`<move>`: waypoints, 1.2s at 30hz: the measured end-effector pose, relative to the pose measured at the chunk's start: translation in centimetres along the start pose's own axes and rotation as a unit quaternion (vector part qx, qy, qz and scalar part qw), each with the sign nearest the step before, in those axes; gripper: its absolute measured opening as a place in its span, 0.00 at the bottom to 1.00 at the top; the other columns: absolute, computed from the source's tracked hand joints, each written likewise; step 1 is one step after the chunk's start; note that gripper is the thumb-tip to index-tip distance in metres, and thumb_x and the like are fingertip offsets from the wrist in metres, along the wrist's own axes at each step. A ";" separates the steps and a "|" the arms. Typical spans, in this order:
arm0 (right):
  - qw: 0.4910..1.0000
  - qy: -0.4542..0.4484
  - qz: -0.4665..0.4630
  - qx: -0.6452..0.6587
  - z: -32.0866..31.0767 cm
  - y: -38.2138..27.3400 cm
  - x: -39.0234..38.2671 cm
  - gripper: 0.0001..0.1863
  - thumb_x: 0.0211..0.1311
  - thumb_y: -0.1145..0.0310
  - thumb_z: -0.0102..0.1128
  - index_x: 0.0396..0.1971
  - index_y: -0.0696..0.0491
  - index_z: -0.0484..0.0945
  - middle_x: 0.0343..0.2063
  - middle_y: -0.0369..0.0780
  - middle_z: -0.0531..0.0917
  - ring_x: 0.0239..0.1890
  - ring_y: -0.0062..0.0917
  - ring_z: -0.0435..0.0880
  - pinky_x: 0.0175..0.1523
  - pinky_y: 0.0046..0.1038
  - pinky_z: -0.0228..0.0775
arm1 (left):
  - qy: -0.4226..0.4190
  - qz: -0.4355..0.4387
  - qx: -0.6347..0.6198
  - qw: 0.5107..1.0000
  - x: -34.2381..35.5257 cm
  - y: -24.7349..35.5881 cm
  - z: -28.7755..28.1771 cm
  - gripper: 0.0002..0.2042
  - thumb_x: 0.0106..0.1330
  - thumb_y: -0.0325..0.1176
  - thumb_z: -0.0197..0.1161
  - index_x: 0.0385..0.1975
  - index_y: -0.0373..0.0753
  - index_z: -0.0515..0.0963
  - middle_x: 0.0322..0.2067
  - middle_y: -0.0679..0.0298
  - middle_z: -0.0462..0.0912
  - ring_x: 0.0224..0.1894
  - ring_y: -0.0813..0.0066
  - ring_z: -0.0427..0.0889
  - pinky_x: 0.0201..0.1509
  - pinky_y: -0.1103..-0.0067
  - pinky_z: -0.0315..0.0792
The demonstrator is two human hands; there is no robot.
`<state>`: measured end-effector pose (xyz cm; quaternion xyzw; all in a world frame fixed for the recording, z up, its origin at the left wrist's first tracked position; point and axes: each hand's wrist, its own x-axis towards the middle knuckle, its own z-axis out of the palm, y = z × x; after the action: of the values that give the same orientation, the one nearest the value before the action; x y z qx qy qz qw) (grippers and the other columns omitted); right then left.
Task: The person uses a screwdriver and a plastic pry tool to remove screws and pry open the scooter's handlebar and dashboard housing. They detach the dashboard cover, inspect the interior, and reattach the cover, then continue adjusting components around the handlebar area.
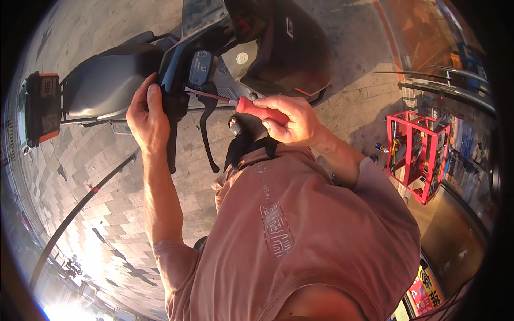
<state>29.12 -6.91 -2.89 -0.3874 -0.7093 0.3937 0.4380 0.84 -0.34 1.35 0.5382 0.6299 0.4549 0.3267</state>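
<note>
While left hand [149,116] clasps scooter handlebar [174,101], upper left-centre of frame, right hand [293,120] holds red screwdriver [251,108], tip right beside it, contact unclear: handlebar screwdriver work, seemingly; next move calls for steady bracing, careful aim.

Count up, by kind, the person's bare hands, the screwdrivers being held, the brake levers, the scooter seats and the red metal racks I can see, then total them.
Hands: 2, left hand and right hand
Screwdriver: 1
Brake lever: 1
Seat: 1
Red rack: 1
Total: 6
</note>
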 end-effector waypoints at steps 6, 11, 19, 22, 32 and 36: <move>0.999 0.006 0.032 0.012 0.2 -0.4 -0.1 0.19 0.53 0.78 0.64 0.48 0.58 0.79 0.31 0.43 0.86 0.32 0.32 0.89 0.37 0.28 0.80 | 0.006 0.000 -0.001 1.000 0.0 -0.1 -0.1 0.15 0.73 0.34 0.58 0.52 0.30 0.81 0.38 0.61 0.85 0.40 0.81 0.79 0.47 0.85 0.72; 0.999 0.014 0.028 0.009 0.3 0.0 -0.3 0.19 0.53 0.76 0.66 0.48 0.58 0.80 0.34 0.44 0.86 0.34 0.35 0.89 0.38 0.29 0.79 | 0.010 0.006 -0.008 1.000 0.0 -0.3 -0.1 0.15 0.73 0.34 0.58 0.51 0.29 0.81 0.38 0.61 0.85 0.39 0.81 0.79 0.46 0.85 0.72; 1.000 0.008 0.030 0.003 0.0 0.2 -0.3 0.20 0.53 0.75 0.65 0.48 0.58 0.79 0.36 0.45 0.86 0.35 0.37 0.88 0.39 0.29 0.79 | 0.010 0.012 -0.024 1.000 0.2 -0.7 -0.2 0.15 0.73 0.34 0.59 0.50 0.30 0.82 0.37 0.64 0.84 0.38 0.83 0.78 0.45 0.87 0.71; 1.000 0.006 0.023 -0.005 0.0 0.1 -0.3 0.20 0.53 0.76 0.65 0.48 0.58 0.79 0.36 0.45 0.86 0.35 0.35 0.89 0.40 0.29 0.79 | 0.013 -0.003 -0.030 0.999 0.3 -0.8 -0.1 0.15 0.73 0.34 0.59 0.50 0.30 0.82 0.37 0.64 0.84 0.37 0.83 0.78 0.44 0.87 0.71; 1.000 0.006 0.020 -0.023 -0.1 0.0 -0.2 0.19 0.55 0.76 0.64 0.49 0.57 0.79 0.33 0.41 0.87 0.33 0.26 0.88 0.39 0.24 0.79 | 0.013 -0.010 -0.015 1.000 0.2 -0.7 -0.1 0.15 0.73 0.35 0.58 0.51 0.32 0.82 0.37 0.61 0.86 0.39 0.81 0.79 0.48 0.84 0.71; 1.000 0.010 0.024 -0.008 -0.1 0.0 -0.3 0.19 0.55 0.78 0.63 0.49 0.58 0.79 0.33 0.40 0.87 0.32 0.23 0.87 0.39 0.23 0.78 | 0.003 -0.025 -0.032 0.999 0.4 -1.0 -0.2 0.15 0.72 0.35 0.58 0.51 0.32 0.82 0.38 0.60 0.86 0.40 0.79 0.80 0.49 0.83 0.71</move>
<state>29.27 -7.13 -2.99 -0.4113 -0.6986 0.3949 0.4322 0.25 0.03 0.55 0.5100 0.6297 0.4676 0.3531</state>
